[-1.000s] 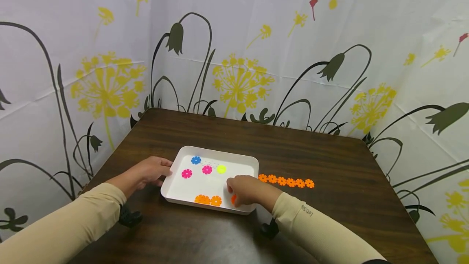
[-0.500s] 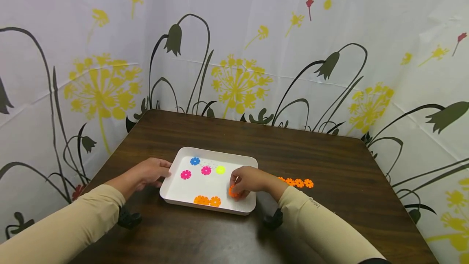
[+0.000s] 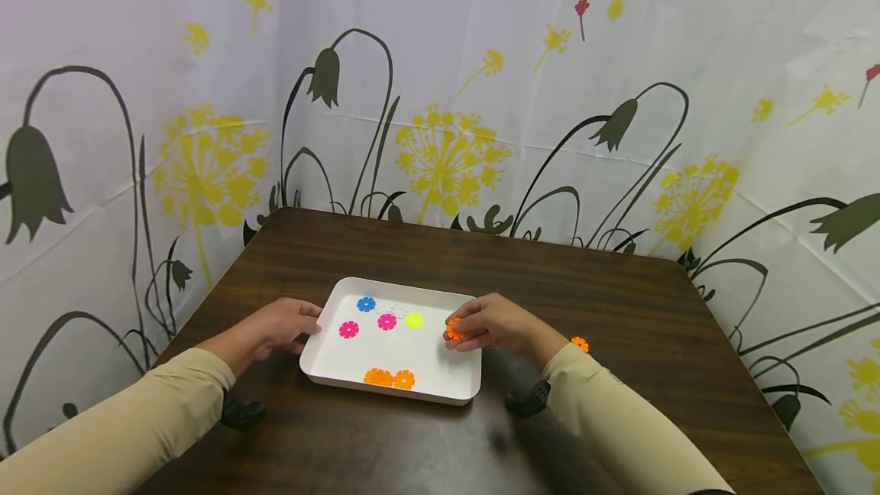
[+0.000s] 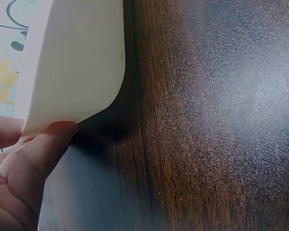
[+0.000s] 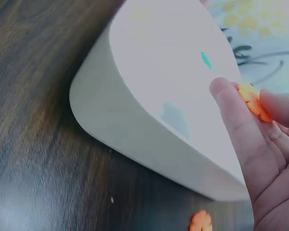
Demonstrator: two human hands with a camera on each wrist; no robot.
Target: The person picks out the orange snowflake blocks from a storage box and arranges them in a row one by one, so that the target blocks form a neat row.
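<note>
My left hand holds the left end of a shallow white tray, its thumb against the outer wall in the left wrist view. Over the tray's right end, my right hand pinches an orange flower-shaped plastic disc between thumb and fingers. Inside the tray lie a blue disc, two pink discs and a yellow disc. Several orange discs lie overlapping along the near wall.
Right of the tray, an orange disc shows past my right sleeve on the dark wooden table. A flower-printed curtain hangs behind the table's far edge.
My right hand has moved the orange disc from the tray's near right corner toward the far right. Its arm now covers most of the orange row. My left hand stays at the tray's left end.
</note>
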